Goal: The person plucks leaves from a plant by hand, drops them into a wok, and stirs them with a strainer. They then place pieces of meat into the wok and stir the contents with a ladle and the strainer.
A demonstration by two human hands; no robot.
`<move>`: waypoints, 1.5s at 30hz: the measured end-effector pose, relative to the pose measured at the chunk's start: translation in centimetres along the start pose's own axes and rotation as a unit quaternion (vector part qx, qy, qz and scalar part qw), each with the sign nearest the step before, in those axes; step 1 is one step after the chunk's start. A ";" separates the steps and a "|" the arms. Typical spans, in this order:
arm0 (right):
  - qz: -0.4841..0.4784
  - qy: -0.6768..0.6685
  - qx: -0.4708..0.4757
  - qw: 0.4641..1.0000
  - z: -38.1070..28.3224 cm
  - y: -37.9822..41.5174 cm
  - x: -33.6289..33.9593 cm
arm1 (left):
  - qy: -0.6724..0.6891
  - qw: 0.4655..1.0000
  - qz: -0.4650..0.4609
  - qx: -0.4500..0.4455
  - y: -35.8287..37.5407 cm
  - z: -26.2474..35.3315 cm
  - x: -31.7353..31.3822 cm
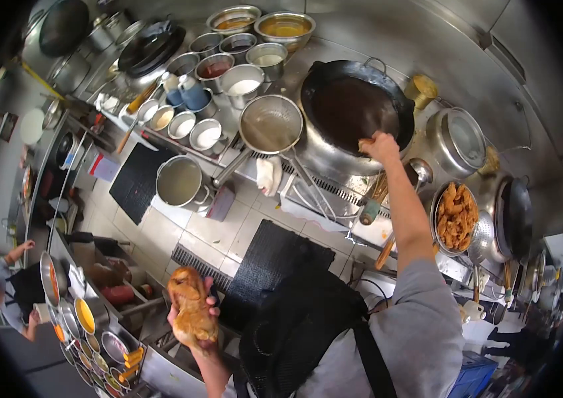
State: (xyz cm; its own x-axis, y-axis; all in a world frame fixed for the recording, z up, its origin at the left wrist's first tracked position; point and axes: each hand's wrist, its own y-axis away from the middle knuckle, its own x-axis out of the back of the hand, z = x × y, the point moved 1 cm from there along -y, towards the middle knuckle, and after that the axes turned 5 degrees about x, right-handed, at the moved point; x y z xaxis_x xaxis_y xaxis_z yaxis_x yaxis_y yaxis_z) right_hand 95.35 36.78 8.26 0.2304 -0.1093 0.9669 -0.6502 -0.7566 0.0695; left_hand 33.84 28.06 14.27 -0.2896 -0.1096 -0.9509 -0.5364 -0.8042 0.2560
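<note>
My left hand is wrapped round a golden-brown cooked chicken, held up over the floor at the lower left. My right arm reaches out to the big black wok, which holds dark liquid. At the wok's near rim, my right hand is closed, its fingers pinched together. A small brownish bit shows at the fingertips, too small to name. Left of the wok rests a strainer with a long handle. A ladle lies near my right forearm.
A bowl of fried pieces stands right of my arm. Metal pots of sauces and powders line the counter on the left. A pot stands lower, by black floor mats. Another person works at the far left.
</note>
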 end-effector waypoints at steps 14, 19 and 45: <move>0.020 -0.319 0.348 0.881 -14.5 25.5 4.1 | -0.214 0.959 -0.099 0.159 -20.9 -14.9 -5.9; 0.044 -0.452 0.193 0.870 -10.9 23.7 2.1 | -0.238 0.937 -0.133 0.220 -26.3 -22.6 -5.0; -0.093 -0.188 0.037 0.977 -5.0 0.8 1.4 | -0.461 0.860 -0.064 0.207 -35.4 -28.0 -7.8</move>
State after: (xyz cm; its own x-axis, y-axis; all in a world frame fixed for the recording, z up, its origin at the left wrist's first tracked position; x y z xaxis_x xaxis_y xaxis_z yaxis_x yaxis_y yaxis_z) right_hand 91.58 39.25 10.86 0.5990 -0.1841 0.7793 -0.5208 -0.8288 0.2046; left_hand 77.26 40.97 7.71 -0.6110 0.6278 -0.4822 -0.7916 -0.4768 0.3822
